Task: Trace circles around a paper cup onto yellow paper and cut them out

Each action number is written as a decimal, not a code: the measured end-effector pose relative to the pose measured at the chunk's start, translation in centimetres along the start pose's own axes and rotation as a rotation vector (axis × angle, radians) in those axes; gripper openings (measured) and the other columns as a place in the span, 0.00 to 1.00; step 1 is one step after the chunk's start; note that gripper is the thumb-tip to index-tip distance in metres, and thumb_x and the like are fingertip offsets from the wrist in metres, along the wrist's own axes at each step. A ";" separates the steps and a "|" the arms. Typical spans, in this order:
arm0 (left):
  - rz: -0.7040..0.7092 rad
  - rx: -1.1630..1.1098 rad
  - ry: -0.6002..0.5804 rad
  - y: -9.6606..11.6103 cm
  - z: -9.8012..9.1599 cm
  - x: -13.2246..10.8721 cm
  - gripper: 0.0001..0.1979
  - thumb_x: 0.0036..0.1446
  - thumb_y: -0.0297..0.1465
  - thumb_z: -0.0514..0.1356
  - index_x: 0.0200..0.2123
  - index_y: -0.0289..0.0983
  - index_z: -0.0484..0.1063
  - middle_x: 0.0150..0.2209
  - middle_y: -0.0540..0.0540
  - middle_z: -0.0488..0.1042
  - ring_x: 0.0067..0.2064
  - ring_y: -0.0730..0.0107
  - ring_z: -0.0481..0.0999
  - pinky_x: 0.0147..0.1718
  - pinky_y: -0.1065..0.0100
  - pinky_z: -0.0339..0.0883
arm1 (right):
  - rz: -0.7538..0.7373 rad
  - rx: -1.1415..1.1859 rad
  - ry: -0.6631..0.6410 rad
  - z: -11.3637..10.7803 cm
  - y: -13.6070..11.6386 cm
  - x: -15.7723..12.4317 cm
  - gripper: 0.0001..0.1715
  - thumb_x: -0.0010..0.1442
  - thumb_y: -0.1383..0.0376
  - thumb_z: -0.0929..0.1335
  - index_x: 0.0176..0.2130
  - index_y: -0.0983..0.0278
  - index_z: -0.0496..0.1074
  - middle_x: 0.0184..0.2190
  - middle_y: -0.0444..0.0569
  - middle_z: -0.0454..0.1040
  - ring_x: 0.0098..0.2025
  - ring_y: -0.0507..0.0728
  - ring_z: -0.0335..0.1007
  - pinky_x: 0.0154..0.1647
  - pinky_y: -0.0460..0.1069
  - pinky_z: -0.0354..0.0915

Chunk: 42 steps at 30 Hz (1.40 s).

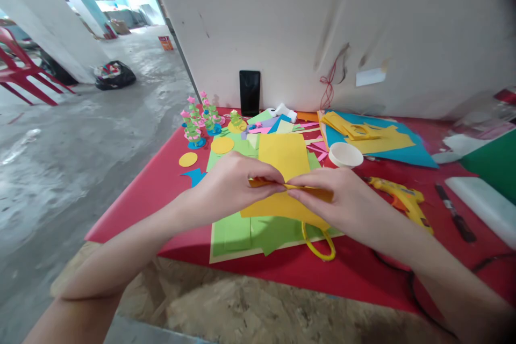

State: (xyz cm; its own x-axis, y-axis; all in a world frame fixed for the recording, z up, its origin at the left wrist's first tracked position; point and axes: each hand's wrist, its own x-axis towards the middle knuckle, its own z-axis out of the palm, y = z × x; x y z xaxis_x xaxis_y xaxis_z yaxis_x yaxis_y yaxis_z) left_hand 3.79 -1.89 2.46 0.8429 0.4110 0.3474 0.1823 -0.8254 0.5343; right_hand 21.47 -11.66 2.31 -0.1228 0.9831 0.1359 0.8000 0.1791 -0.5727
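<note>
Both hands meet over the table and pinch one sheet of yellow paper (282,207) along a fold or raised edge. My left hand (231,185) is closed on it with thumb and fingertips, and my right hand (336,193) grips it the same way, fingertips nearly touching. Another piece of yellow paper (282,151) shows just beyond the fingers; whether it is part of the same sheet I cannot tell. Beneath lie green paper sheets (236,234). Yellow scissor handles (322,252) stick out from under the held paper, the blades hidden.
Small paper trees (195,131) stand at the left, near yellow paper circles (188,159). A phone (250,92) leans on the wall. To the right are a roll of tape (345,155), a yellow glue gun (403,201), a black marker (455,212) and a dark cord (411,285).
</note>
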 end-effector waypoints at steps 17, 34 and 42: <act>-0.183 -0.199 0.045 -0.3 -0.5 0.1 0.05 0.54 0.29 0.61 0.29 0.36 0.76 0.28 0.53 0.77 0.28 0.79 0.74 0.25 0.83 0.64 | 0.205 0.266 0.181 -3.4 1.7 -0.7 0.08 0.49 0.56 0.72 0.30 0.55 0.79 0.30 0.41 0.79 0.31 0.55 0.74 0.26 0.45 0.68; -0.341 -0.548 0.128 0.5 0.9 1.1 0.07 0.51 0.33 0.63 0.28 0.35 0.74 0.27 0.51 0.76 0.27 0.75 0.73 0.24 0.79 0.65 | 0.251 0.235 0.231 -3.3 1.5 -1.6 0.19 0.45 0.53 0.73 0.37 0.58 0.77 0.37 0.44 0.78 0.36 0.55 0.74 0.34 0.46 0.72; -0.299 -0.748 0.300 -0.7 1.7 -0.4 0.07 0.53 0.34 0.62 0.34 0.37 0.72 0.23 0.52 0.70 0.25 0.77 0.70 0.25 0.78 0.67 | 0.268 0.504 0.460 -2.7 0.5 -3.1 0.07 0.46 0.63 0.74 0.30 0.52 0.77 0.29 0.37 0.78 0.29 0.52 0.74 0.30 0.42 0.71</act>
State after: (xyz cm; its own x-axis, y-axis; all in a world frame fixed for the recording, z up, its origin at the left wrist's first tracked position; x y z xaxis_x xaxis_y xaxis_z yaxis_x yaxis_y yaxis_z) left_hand 4.14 -2.14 0.65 0.6238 0.7427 0.2434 -0.0946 -0.2373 0.9668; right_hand 23.84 -14.73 3.79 0.3866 0.9000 0.2011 0.3874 0.0394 -0.9211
